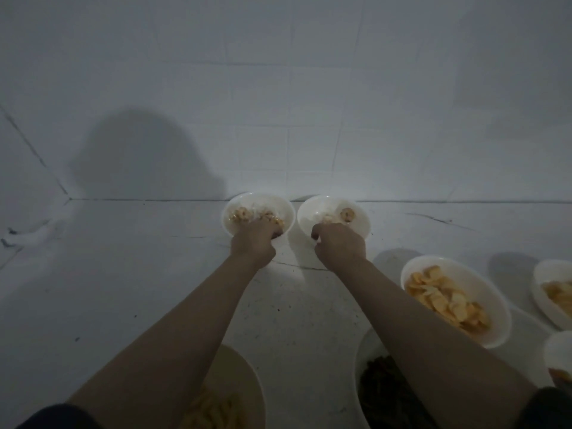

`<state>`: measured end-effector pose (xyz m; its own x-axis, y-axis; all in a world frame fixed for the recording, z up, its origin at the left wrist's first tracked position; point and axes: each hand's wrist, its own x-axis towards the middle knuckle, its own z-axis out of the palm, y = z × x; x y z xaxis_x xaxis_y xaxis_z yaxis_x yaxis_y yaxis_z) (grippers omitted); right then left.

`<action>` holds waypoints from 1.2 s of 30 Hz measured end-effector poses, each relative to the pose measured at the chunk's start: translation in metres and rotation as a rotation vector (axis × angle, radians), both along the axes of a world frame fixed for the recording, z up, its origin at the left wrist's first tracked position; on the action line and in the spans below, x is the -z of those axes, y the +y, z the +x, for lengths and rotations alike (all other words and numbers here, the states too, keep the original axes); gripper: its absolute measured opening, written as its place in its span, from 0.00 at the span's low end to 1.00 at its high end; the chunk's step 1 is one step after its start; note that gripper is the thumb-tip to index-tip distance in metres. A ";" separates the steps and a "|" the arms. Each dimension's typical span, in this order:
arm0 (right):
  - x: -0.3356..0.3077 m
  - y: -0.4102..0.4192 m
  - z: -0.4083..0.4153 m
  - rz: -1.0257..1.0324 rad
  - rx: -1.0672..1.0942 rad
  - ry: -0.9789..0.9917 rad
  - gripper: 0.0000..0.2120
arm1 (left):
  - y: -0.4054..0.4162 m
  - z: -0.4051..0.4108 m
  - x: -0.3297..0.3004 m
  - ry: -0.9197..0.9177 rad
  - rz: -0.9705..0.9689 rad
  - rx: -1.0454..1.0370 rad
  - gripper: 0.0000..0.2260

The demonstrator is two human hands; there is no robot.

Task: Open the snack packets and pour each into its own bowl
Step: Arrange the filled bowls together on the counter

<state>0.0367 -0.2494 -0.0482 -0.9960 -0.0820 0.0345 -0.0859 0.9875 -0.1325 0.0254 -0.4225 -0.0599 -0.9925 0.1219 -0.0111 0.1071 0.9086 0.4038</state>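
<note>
Both hands' curled fingers [275, 232] gripping two far bowls' [288, 209] rims.

Home kitchen: white-tiled wall [309, 103], marble counter [123, 274].

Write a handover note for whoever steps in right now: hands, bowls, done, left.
Left hand: fingers gripping the near rim of the far left bowl, which holds a few pale snacks.
Right hand: fingers curled at the near rim of the far right bowl, also lightly filled.
Chip bowl at right is filled; two more bowls sit at the right edge, two near the person, one holding dark snacks.
Done: every visible bowl holds snacks.
Left: no packets in view; check for unopened ones.
</note>
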 end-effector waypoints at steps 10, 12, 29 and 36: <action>-0.005 0.001 0.008 0.009 0.005 -0.009 0.14 | -0.001 0.018 -0.003 0.062 -0.044 -0.009 0.20; -0.008 0.004 0.013 -0.024 0.011 0.018 0.14 | 0.002 0.026 -0.006 0.104 -0.053 -0.016 0.18; -0.054 0.142 0.161 -0.520 0.230 0.202 0.10 | 0.161 0.143 -0.049 0.251 0.319 0.185 0.11; -0.062 0.258 0.182 -0.491 0.281 0.196 0.09 | 0.276 0.150 -0.056 0.165 0.322 0.241 0.10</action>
<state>0.2183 0.0084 0.0141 -0.9486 0.2555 0.1866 0.1009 0.8033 -0.5870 0.1754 -0.1464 -0.0042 -0.9204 0.3218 0.2221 0.3879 0.6804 0.6218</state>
